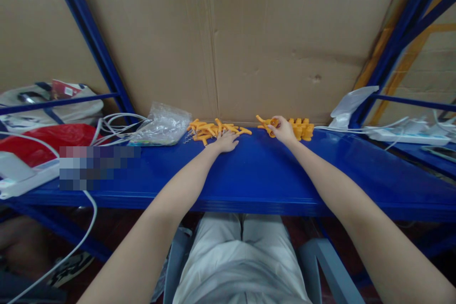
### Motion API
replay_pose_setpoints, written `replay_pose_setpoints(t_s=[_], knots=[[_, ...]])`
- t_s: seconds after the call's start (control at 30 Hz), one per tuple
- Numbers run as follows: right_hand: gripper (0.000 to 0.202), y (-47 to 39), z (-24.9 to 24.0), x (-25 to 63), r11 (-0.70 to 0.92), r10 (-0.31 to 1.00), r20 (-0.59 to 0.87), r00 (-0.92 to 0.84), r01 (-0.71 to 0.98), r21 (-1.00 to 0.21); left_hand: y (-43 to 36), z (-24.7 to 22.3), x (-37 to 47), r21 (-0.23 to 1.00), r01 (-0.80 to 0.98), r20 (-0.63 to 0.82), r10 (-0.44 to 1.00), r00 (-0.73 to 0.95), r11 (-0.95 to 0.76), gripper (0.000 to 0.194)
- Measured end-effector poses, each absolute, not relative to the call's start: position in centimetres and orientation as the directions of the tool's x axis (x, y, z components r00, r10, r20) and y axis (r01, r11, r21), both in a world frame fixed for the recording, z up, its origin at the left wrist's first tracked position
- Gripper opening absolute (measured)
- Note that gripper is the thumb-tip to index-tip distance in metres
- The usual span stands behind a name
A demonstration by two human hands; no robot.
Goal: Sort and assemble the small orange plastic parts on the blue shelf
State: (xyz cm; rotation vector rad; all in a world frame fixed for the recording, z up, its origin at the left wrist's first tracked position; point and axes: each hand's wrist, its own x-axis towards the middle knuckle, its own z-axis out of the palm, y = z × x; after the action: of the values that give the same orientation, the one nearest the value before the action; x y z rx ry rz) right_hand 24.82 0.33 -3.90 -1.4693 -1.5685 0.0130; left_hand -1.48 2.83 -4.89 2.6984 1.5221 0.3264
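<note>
Cardboard [270, 47] backs the blue shelf [260, 175] bearing orange pieces [205, 128].

Behind the blue metal table [267, 171] I see a tall wall of brown cardboard [278, 33], with blue posts [95, 47] at left and right, and near, a grey chair [331, 261].

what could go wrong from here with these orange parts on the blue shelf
The left hand lies against the loose orange pile, so a sideways sweep might scatter the small shiny bits beside it.
The right hand has its fingers on an orange piece next to the grouped orange parts; a bump could push those out of line.
A white cable hangs past the shelf's front edge and might get snagged.
</note>
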Motion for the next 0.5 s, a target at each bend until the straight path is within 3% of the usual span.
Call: replay_pose_setpoints(t_s=[0.13, 0.27, 0.5], knots=[[0.033, -0.9, -4.1, 24.1, 0.191, 0.796, 0.605, 0.033, 0.934, -0.302, 2.4, -4.6, -1.2, 0.138, 0.871, 0.170, 0.877, 0.449, -0.472, 0.051], [0.035, -2.0, -3.9, 23.5, 0.125, 0.845, 0.531, -0.060, 0.988, -0.087, 2.5, -4.6, -1.3, 0.114, 0.857, 0.181, 0.859, 0.479, -0.502, 0.044], [0.037, -2.8, -3.6, 22.7, 0.089, 0.901, 0.423, -0.103, 0.995, 0.052, 3.1, -4.9, -1.6, 0.047, 0.840, 0.220, 0.825, 0.520, -0.541, 0.044]])
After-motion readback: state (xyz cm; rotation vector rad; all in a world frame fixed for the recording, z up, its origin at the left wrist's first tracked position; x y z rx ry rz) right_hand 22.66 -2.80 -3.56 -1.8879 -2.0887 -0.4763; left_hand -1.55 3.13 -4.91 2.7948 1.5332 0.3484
